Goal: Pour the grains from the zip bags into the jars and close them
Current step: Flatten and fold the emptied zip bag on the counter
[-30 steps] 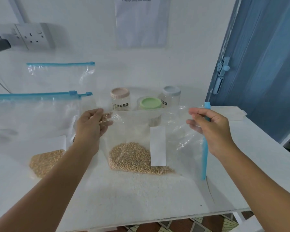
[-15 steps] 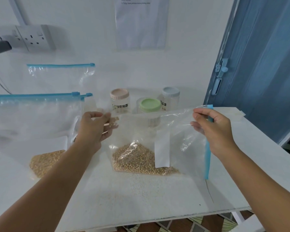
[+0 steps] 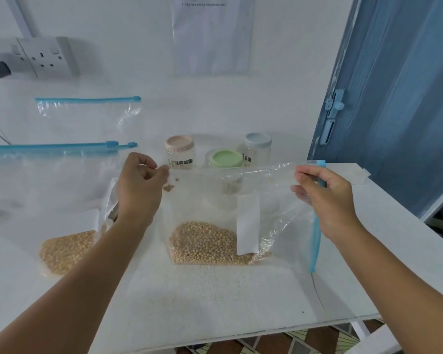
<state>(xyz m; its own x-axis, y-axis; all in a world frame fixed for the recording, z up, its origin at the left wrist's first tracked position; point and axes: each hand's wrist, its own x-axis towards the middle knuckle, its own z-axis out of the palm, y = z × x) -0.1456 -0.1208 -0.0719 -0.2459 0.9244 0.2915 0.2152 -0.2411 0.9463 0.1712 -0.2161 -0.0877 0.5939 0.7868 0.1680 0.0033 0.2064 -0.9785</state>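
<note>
I hold a clear zip bag [image 3: 274, 190] upright on the white table [image 3: 215, 292]; its blue zip strip hangs down the right side. Tan grains [image 3: 205, 244] lie heaped in its bottom, beside a white label. My left hand [image 3: 138, 185] pinches the bag's upper left corner. My right hand [image 3: 325, 198] grips the upper right corner at the zip strip. Behind the bag stand three closed jars: one with a pink lid [image 3: 179, 150], one with a green lid [image 3: 226, 159], one with a pale blue lid [image 3: 258, 146].
A second zip bag [image 3: 49, 190] with grains in its bottom stands at the left, its blue zip shut. A third, empty-looking bag [image 3: 87, 116] leans on the wall behind it. A wall socket [image 3: 49, 57] is at upper left, a blue door [image 3: 394, 98] at right.
Both hands lifted the bag's top edge and pulled it taut between them. The grains slid and settled toward the bag's lower left. A few grains cling near my left hand.
</note>
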